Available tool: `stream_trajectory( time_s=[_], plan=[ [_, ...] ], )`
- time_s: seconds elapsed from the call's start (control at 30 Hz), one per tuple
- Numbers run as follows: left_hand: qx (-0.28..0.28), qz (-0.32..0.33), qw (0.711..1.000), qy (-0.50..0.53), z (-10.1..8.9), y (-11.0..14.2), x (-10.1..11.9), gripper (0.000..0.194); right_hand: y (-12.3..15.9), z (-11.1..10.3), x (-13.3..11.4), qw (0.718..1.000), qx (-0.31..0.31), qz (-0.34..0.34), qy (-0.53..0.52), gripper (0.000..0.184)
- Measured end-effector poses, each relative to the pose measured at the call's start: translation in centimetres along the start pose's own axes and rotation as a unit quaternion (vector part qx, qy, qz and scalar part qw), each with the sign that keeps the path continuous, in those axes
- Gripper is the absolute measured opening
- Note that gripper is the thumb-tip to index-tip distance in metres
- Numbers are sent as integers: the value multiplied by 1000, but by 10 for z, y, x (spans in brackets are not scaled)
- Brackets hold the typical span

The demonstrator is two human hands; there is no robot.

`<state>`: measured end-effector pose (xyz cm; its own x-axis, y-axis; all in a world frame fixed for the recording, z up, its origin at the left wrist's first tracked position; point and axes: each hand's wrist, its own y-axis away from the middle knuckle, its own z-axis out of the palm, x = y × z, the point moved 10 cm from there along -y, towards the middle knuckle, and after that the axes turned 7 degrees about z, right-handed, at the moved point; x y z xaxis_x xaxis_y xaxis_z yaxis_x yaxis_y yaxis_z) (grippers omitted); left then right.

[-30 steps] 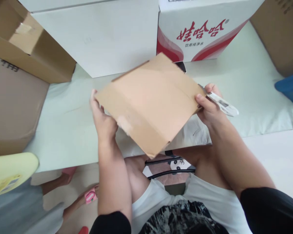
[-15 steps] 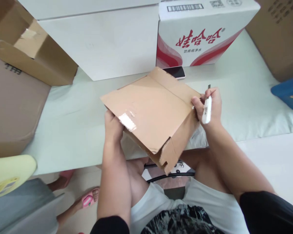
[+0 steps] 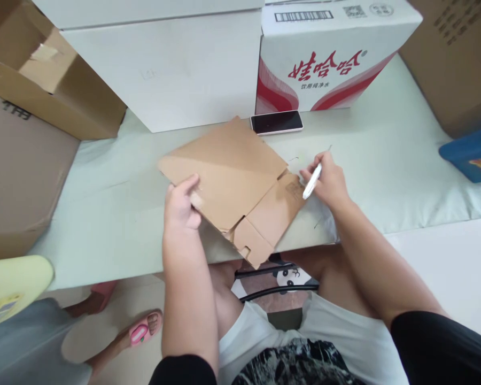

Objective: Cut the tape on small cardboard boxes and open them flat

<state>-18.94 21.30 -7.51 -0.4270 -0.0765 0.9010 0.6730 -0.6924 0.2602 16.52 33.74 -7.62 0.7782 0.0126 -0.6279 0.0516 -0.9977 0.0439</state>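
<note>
1. Nearest the camera: the person's lap and both forearms reaching forward over the worktop point(image 3: 116, 214) edge. A pink sandal point(image 3: 142, 331) of another person shows on the floor at lower left.
2. Left hand point(image 3: 180, 206): fingers curled over the near-left edge of the flat cardboard box point(image 3: 224, 171), thumb on top, pinning it down.
3. Cardboard box lies flattened on the worktop, long axis running from far left to near right; its small flaps overhang the worktop's near edge, between the two hands.
4. Right hand point(image 3: 328, 182): fingers closed around a white utility knife point(image 3: 311, 182), tip angled down-left and touching the box's right flap. The box lies directly left of this hand; the right hand is nearer that flap.
5. Just beyond the box: a phone point(image 3: 276, 122), face up, apart from it.
6. Farthest: a white carton point(image 3: 164, 69), a red-and-white printed carton point(image 3: 328, 53), brown boxes point(image 3: 24, 160) at both sides.
</note>
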Motion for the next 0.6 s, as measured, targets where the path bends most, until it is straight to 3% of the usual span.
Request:
stream_trajectory(
  time_s=[0.07, 0.17, 0.23, 0.3, 0.37, 0.47, 0.53, 0.6],
  plan=[
    [35, 3, 999, 21, -13, -5, 9, 11, -6, -10, 17, 997, 4, 28, 69, 32],
    [81, 18, 995, 58, -30, -7, 28, 15, -10, -15, 27, 994, -12, 29, 107, 56],
    [104, 36, 991, 71, -38, -5, 39, 19, -7, -18, 20, 999, -4, 15, 37, 63],
    [106, 40, 990, 79, -37, -3, 40, 20, -1, -14, 6, 992, -34, 6, -120, 58],
    [97, 26, 991, 93, -29, -1, 31, 21, 10, -2, -15, 958, -105, -4, -268, 53],
    [43, -23, 994, 100, -4, 3, 8, 15, 29, 9, -43, 923, -183, -18, -339, 66],
    [-14, -66, 994, 90, 17, 8, -8, 9, 41, -3, -45, 918, -175, -17, -354, 66],
    [-73, -110, 989, 72, 35, 16, -21, 8, 55, -32, -37, 923, -143, -13, -356, 61]
  ],
)
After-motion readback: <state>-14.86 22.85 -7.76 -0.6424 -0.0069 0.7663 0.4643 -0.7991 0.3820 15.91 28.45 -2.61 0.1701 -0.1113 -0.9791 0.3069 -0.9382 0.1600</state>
